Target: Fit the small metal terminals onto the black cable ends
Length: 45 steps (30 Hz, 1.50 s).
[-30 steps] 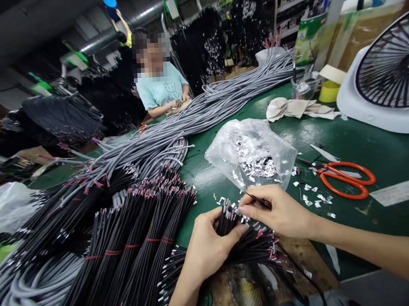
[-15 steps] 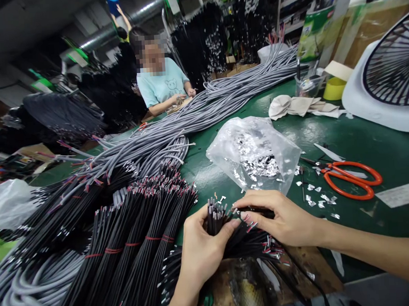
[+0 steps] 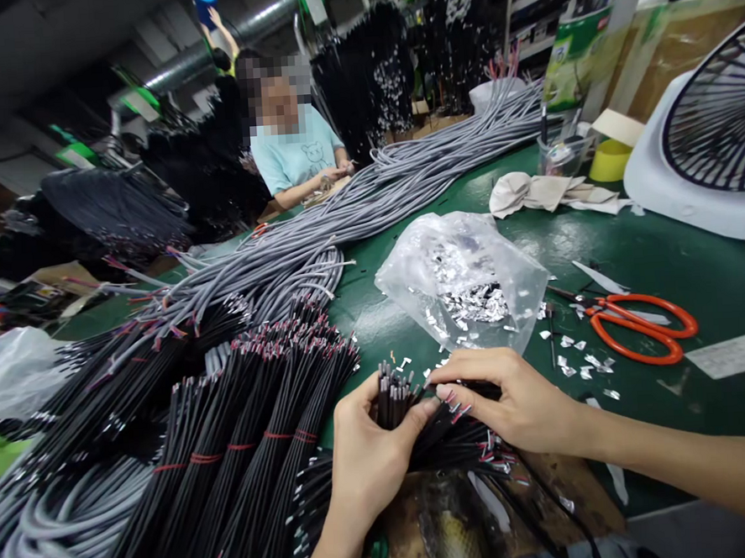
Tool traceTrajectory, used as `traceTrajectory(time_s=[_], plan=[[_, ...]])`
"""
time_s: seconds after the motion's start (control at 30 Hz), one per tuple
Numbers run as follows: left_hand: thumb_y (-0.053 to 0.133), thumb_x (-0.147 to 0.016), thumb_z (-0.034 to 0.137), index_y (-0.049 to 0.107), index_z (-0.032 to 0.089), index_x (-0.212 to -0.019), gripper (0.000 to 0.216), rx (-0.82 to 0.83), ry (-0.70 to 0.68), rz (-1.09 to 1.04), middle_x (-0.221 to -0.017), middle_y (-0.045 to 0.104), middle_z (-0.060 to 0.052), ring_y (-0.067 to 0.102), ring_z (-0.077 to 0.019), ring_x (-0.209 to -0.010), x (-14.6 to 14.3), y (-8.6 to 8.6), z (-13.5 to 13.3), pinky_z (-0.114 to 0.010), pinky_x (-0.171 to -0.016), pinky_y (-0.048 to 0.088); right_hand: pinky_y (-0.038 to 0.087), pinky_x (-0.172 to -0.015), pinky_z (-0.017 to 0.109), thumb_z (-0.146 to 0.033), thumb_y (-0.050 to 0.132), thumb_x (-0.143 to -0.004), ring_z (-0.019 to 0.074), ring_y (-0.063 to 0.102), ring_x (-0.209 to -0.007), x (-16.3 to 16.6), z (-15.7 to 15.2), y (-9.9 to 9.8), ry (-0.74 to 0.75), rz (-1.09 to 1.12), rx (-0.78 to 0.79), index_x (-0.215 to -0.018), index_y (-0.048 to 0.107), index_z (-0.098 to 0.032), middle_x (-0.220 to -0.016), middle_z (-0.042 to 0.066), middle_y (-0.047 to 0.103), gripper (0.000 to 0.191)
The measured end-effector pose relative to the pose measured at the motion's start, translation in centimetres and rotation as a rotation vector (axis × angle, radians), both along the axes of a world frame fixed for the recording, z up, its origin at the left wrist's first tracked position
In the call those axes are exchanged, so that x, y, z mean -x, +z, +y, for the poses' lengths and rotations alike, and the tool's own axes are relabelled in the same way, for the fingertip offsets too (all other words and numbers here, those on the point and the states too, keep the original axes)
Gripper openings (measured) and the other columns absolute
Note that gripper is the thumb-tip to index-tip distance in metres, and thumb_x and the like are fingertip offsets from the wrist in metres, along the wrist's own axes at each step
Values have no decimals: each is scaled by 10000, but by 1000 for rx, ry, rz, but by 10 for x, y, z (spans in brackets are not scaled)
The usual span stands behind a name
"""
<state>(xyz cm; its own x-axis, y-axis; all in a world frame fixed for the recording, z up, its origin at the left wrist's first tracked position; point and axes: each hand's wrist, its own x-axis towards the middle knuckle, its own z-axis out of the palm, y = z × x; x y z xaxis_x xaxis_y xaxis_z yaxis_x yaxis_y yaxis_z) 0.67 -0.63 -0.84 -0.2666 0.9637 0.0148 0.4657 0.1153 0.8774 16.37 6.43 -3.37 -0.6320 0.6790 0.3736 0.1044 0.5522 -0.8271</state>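
Observation:
My left hand (image 3: 364,456) grips a small bunch of short black cables (image 3: 393,397), their cut ends pointing up. My right hand (image 3: 512,401) is closed beside it, pinching thin black cables near the bunch's top; more black cables with red and silver ends (image 3: 477,449) fan out under it. A clear plastic bag (image 3: 464,277) of small silver metal pieces lies just beyond my hands on the green table (image 3: 662,261). Loose silver pieces (image 3: 573,363) are scattered to the right of the bag.
Bundles of black cables tied with red bands (image 3: 231,447) lie at the left, long grey cables (image 3: 344,222) behind them. Orange scissors (image 3: 640,326) lie at the right, a white fan (image 3: 711,140) at the far right. A person in a light blue shirt (image 3: 292,153) works across the table.
My hands and the bunch have shifted slightly left and down. My right hand's fingers have closed in lower against the bunch's top.

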Motion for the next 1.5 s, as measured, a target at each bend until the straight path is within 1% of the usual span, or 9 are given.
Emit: traceTrajectory(time_s=[0.27, 0.47, 0.57, 0.67, 0.87, 1.03, 1.2, 1.33, 1.5], plan=[[696, -672, 328, 589, 128, -617, 233, 43, 21, 50, -561, 527, 25, 436, -104, -529, 3, -3, 0, -204, -492, 365, 432, -673, 248, -203, 503, -861, 131, 589, -722, -2, -2, 1, -1, -23, 23, -879, 690, -163, -792, 36, 664, 192], [634, -735, 332, 629, 100, -605, 266, 121, -138, -105, -551, 538, 3, 447, -104, -531, 5, 2, 0, -208, -501, 365, 422, -677, 246, -225, 570, -824, 127, 570, -741, -4, 0, 3, -26, 51, 70, -930, 666, -156, -815, 34, 640, 159], [618, -750, 338, 653, 96, -632, 272, 162, -192, -142, -553, 537, 0, 437, -102, -527, 3, 2, -1, -211, -495, 354, 406, -655, 236, -235, 614, -792, 119, 539, -719, -3, 1, 5, -32, 82, 80, -823, 648, -145, -781, 24, 599, 101], [626, -739, 335, 661, 93, -633, 266, 179, -180, -125, -551, 544, -3, 439, -103, -519, 2, 2, -1, -215, -492, 351, 376, -609, 231, -220, 584, -812, 107, 493, -652, -2, 2, 4, -50, 46, 112, -693, 584, -150, -685, -5, 549, 137], [712, -643, 284, 627, 110, -628, 194, 114, -94, -55, -575, 550, 7, 452, -103, -529, -3, 0, 1, -207, -501, 368, 357, -572, 242, -274, 523, -833, 112, 457, -615, 1, 0, -1, -15, -16, 318, -692, 517, -165, -651, -19, 518, 178], [721, -635, 288, 565, 126, -604, 227, 87, -34, -8, -557, 512, 25, 430, -99, -519, 0, -6, 1, -203, -482, 354, 346, -564, 249, -254, 487, -826, 113, 413, -595, 1, -1, 4, 26, -39, 362, -671, 481, -170, -617, -24, 456, 176], [714, -642, 326, 559, 130, -591, 256, 70, 15, 47, -529, 479, 38, 400, -93, -497, 2, -6, 4, -199, -457, 319, 332, -534, 224, -227, 521, -805, 97, 406, -583, -4, 3, 11, -56, 99, 324, -718, 530, -159, -634, -26, 459, 111], [651, -710, 362, 586, 116, -588, 282, 114, -90, 10, -522, 490, 28, 408, -100, -502, -1, -3, 6, -211, -475, 322, 282, -465, 212, -237, 619, -753, 80, 355, -520, -6, 5, 10, -134, 53, 308, -893, 608, -156, -616, -45, 436, 162], [649, -720, 308, 645, 112, -727, 196, 134, -205, 15, -635, 590, -8, 492, -138, -592, -2, -2, 3, -221, -527, 370, 292, -476, 214, -161, 590, -744, 77, 368, -519, 0, 2, 11, -42, -53, 214, -674, 634, -143, -584, -32, 467, 85]])
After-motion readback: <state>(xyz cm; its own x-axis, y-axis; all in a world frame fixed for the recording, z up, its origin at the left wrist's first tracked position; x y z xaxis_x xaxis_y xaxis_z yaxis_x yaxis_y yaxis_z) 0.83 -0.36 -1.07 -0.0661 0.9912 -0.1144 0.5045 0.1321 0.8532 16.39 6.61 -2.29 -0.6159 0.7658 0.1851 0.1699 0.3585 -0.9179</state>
